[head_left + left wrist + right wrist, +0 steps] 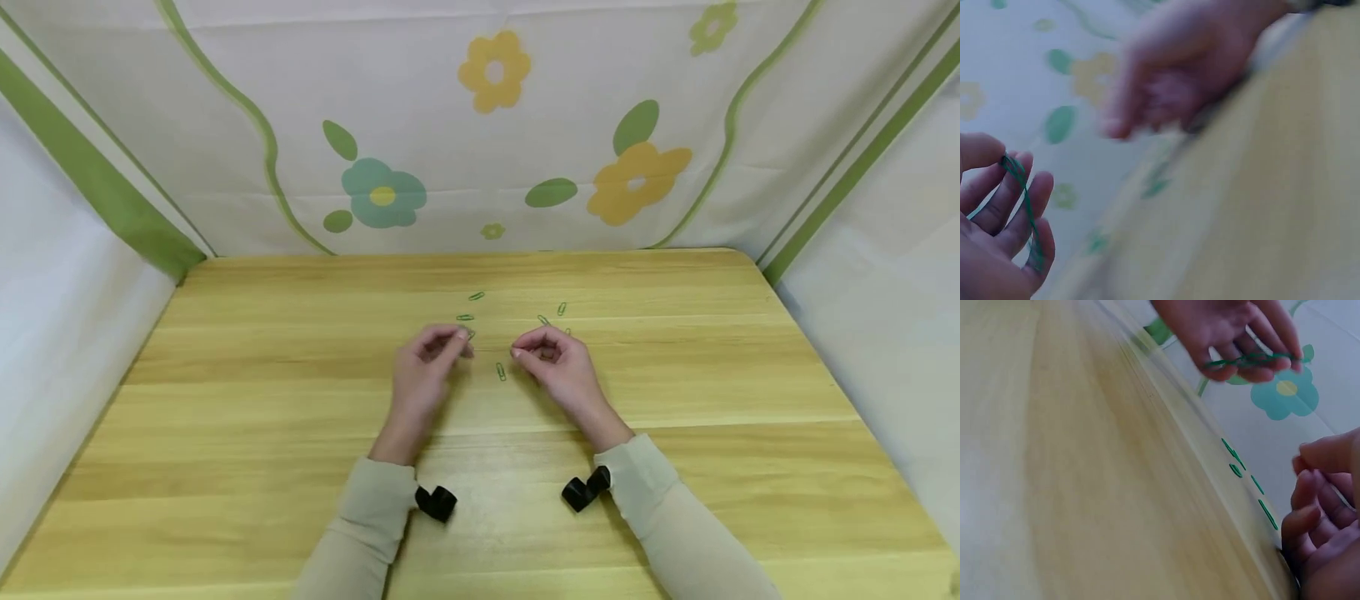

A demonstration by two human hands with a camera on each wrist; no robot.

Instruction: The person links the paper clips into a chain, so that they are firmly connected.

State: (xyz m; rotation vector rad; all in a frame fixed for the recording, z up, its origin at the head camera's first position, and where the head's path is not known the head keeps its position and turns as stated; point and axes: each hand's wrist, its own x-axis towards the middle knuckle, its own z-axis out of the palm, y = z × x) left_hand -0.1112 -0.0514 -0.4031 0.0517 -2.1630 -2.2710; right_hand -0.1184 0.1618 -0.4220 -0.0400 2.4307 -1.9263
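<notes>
My left hand [429, 371] pinches one end of a linked chain of green paper clips [1025, 194] between thumb and forefinger. The chain hangs down across the other fingers in the left wrist view, and the right wrist view shows it stretched along that hand's fingertips. To the right, my right hand [562, 367] has its fingers curled, thumb tip against the forefinger, and no clip shows between them. On the table between the hands lies a loose green paper clip [501, 372]. Both hands are above the wooden table, a short gap apart.
More loose clips lie beyond the hands: a clip [476, 296] and another clip [465, 317] by the left, a clip [562, 308] and a clip [543, 320] by the right. A flowered curtain [450, 125] borders the wooden table's [262, 417] far edge.
</notes>
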